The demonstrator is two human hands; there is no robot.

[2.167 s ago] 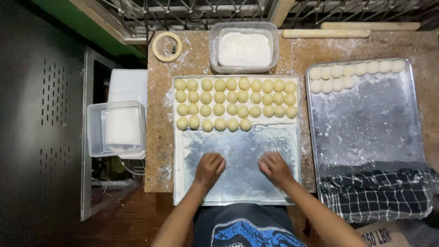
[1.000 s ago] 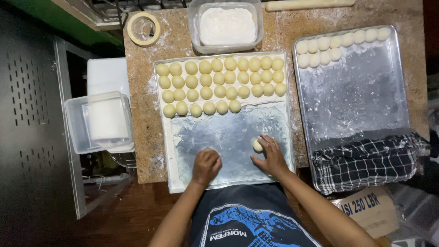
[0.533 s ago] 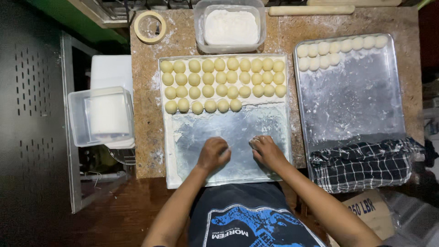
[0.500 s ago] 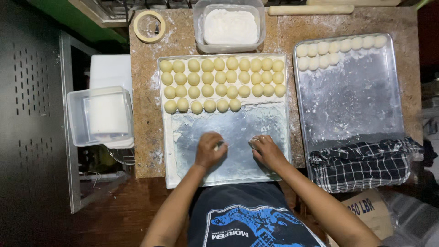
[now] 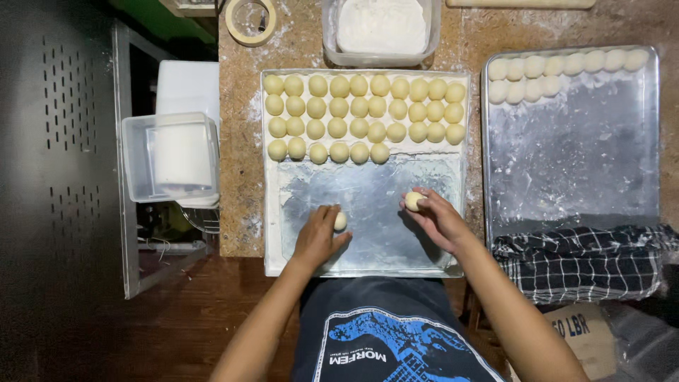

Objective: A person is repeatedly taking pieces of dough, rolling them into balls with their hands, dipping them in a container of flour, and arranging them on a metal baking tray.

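— What sits in the containers?

— The clear plastic tub (image 5: pixel 380 32) holds white flour. The floured metal baking tray (image 5: pixel 368 255) carries rows of small round yellow dough balls (image 5: pixel 364 117): nine, nine, nine, then six.

— And the hands?

— The left hand (image 5: pixel 318 237) curls loosely round one small dough ball (image 5: pixel 340 221) on the tray. The right hand (image 5: pixel 438 221) pinches another dough ball (image 5: pixel 414 201) in its fingertips, just above it.
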